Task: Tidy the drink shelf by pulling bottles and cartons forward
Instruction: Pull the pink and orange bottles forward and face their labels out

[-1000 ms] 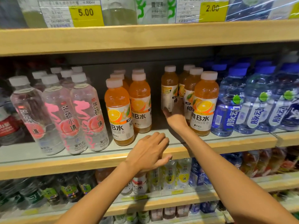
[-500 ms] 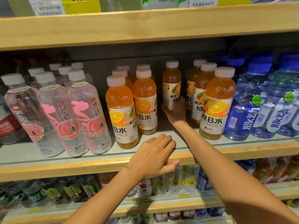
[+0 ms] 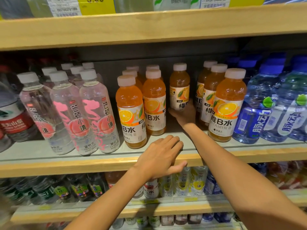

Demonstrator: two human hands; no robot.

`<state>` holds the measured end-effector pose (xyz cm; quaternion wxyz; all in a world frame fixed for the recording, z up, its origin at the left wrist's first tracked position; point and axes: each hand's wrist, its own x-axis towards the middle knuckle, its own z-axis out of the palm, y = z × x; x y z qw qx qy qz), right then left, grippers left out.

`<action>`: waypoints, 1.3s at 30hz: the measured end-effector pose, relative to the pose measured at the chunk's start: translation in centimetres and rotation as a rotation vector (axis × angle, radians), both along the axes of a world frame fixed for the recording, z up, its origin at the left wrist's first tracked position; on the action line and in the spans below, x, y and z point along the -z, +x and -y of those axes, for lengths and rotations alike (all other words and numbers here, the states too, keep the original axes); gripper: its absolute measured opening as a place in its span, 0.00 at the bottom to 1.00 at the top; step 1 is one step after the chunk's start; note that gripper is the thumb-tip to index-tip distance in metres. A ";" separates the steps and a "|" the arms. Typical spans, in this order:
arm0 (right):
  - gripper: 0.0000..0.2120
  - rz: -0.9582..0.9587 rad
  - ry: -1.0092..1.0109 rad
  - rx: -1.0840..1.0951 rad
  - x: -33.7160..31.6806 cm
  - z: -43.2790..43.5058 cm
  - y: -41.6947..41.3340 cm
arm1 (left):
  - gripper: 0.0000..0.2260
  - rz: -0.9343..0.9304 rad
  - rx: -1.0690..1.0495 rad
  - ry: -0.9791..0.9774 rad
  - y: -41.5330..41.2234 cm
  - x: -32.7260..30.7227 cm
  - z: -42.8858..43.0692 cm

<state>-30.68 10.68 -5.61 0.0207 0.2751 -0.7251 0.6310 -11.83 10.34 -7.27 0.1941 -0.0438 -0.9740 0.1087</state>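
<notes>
Lone orange bottle: is standing upright well back on the middle shelf, in the gap between rows of the same drink. Its long axis is running vertical, with the white cap pointing up and the label facing forward.
Right hand: is reaching deep into that gap and wrapping the bottle's lower part, the thumb curling round its left side.
Left hand: is resting on the shelf's wooden front edge, fingers lying straight and close together, gripping nothing.
Hidden: the right hand is covering the bottle's base and lower label, and the fingers on the far side are not showing.
Left orange rows: are standing upright, with the front bottle sitting near the shelf edge.
Right orange row: is standing upright, one bottle behind another.
Clear pink-printed bottles: are filling the shelf further left.
Blue-capped bottles: are crowding the right end, the outermost being cut off by the frame.
Lower shelf bottles: are showing blurred, their labels hard to read.
Price tags: are being cut off at the top.
</notes>
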 end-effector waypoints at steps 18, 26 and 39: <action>0.28 -0.219 0.088 -0.109 -3.7 -13.2 9.0 | 0.16 -0.416 -0.025 1.244 1.8 -3.6 -1.9; 0.26 -0.114 0.090 -0.193 -2.5 -13.9 14.9 | 0.24 -0.570 0.096 1.711 1.0 -10.4 -5.2; 0.38 0.668 -0.299 -1.175 -3.2 -14.7 14.6 | 0.27 -0.114 0.412 2.218 2.8 -14.2 -3.0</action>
